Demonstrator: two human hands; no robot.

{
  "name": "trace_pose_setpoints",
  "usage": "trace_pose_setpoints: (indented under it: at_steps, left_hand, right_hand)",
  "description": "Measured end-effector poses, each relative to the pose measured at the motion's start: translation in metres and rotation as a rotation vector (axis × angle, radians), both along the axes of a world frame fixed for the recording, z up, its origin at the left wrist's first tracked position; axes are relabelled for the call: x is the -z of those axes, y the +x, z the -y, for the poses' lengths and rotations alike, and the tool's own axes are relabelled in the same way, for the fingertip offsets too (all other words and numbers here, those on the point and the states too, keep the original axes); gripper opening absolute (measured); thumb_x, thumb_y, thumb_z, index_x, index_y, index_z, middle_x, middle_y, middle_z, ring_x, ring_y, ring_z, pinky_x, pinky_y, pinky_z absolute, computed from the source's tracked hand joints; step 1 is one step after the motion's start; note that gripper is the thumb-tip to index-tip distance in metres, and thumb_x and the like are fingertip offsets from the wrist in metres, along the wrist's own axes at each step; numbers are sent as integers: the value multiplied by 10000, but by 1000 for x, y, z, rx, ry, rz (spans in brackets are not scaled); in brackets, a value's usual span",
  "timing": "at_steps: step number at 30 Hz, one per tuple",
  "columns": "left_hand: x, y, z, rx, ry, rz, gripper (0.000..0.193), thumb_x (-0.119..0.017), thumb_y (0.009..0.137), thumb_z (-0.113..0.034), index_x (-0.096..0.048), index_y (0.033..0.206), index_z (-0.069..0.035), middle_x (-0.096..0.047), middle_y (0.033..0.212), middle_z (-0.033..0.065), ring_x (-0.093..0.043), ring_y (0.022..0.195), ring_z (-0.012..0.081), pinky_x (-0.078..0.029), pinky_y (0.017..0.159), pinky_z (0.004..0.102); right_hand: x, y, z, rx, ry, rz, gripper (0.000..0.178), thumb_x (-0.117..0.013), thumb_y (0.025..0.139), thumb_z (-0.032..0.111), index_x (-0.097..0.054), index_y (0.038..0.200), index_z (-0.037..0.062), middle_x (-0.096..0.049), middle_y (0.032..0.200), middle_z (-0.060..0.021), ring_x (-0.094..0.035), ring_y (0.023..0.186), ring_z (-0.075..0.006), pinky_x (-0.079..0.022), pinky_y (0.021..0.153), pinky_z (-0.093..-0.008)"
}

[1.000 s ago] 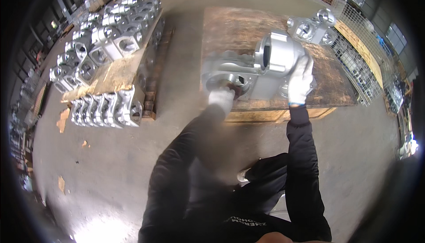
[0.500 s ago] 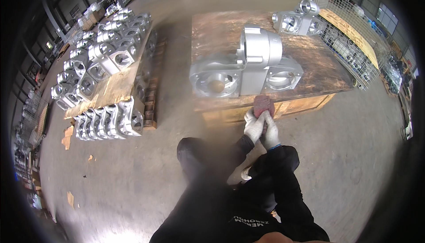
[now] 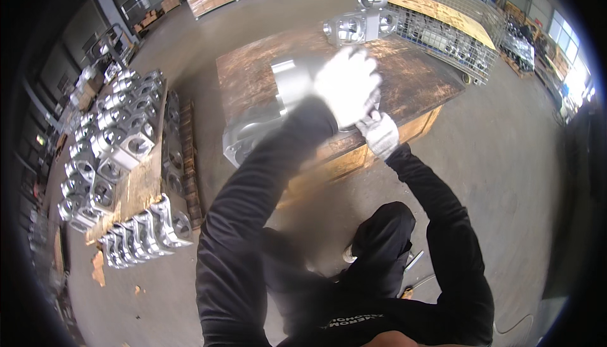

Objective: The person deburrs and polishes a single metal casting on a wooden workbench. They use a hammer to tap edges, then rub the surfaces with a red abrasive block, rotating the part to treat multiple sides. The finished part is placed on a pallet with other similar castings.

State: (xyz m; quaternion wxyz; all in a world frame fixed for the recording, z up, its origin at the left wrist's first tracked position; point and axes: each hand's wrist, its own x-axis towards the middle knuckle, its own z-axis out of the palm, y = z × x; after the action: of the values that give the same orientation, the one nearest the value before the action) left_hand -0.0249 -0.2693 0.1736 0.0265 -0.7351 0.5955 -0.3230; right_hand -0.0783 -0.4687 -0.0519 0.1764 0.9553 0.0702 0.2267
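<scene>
A large silver metal casting [image 3: 292, 82] with round openings stands on the brown wooden table top, partly hidden behind my left forearm and hand. My left hand [image 3: 346, 86], in an overexposed white glove, is over the casting's upper right part with its fingers apart; whether it presses on the metal I cannot make out. Lower and to the right, my right hand [image 3: 380, 136], also gloved, has its fingers closed by the casting's near right side. What those fingers hold is hidden. The dark red abrasive pad seen before does not show.
The wooden table [image 3: 417, 84] carries a second silver casting [image 3: 361, 23] at its far edge. A wire mesh cage [image 3: 442, 27] stands behind it. On the left, a pallet stack [image 3: 142, 173] holds several similar castings. A light stick-like object [image 3: 414, 260] lies beside my leg.
Both hands have left their place together in front of the table and reached up to the casting, the left higher. My view has turned right, and the abrasive pad has gone from sight.
</scene>
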Motion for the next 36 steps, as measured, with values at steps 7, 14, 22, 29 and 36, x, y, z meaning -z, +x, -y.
trace_pose_setpoints:
  at_steps: [7, 14, 22, 29, 36]
  left_hand:
    - [7, 53, -3, -100, 121, -91, 294, -652, 878, -348, -770, 737, -119, -768, 822, 137, -710, 904, 283, -497, 933, 414]
    - [10, 51, -15, 61, 98, 79, 402, -605, 951, -269, -698, 588, -123, -685, 639, 63, -674, 761, 242, -500, 809, 372]
    - [25, 57, -41, 291, 19, 152, 315, -722, 857, -186, -669, 557, -106, -595, 567, 46, -624, 696, 233, -486, 736, 366]
    - [15, 48, -43, 290, 66, 183, 239, -725, 844, -163, -676, 626, -79, -610, 634, 66, -632, 716, 247, -492, 739, 388]
    - [16, 45, -42, 305, 45, 160, 209, -748, 835, -140, -678, 649, -73, -614, 648, 66, -635, 708, 257, -509, 724, 406]
  right_hand:
    - [39, 38, -1, 104, 54, 171, 336, -616, 944, 224, -712, 1232, 79, -706, 1226, -116, -658, 1105, -272, -547, 894, -405]
    - [74, 60, -1, 128, -293, 433, 299, -645, 995, 116, -659, 723, -8, -483, 643, -75, -550, 556, -199, -417, 397, -357]
    - [45, 2, -80, -55, 621, 459, 131, -743, 789, 114, -697, 908, 89, -652, 814, -101, -683, 749, -270, -558, 634, -369]
    - [14, 13, -109, -398, 3195, 216, 205, -675, 907, 77, -702, 1110, 85, -592, 766, -18, -583, 703, -176, -483, 631, -306]
    - [32, 0, -103, 62, 921, 133, 410, -734, 798, 53, -793, 1200, 104, -783, 1145, -129, -733, 1067, -346, -592, 947, -429]
